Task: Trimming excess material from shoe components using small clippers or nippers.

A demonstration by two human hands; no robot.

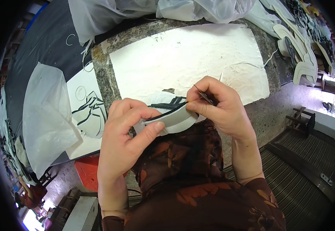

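Close in front of my body, both hands hold a curved white piece with a black strip along its upper edge [179,120]. My left hand [126,133] grips its left end, thumb on the white face and fingers at the black strip. At the right end, my right hand [223,106] pinches the edge between thumb and forefinger. A thin, dark, pointed tool [204,96] is also tucked in the right hand; its kind is partly hidden by the fingers. Just behind the held piece, more black-edged pieces [169,103] lie on a white sheet [190,57].
The sheet covers a speckled stone slab [111,79]. On the left, several black-edged white pieces [90,121] lie beside a plastic bag [46,115]. More plastic [206,9] lines the back. Cut white pieces [306,69] are piled right; a red stool [86,173] stands below left.
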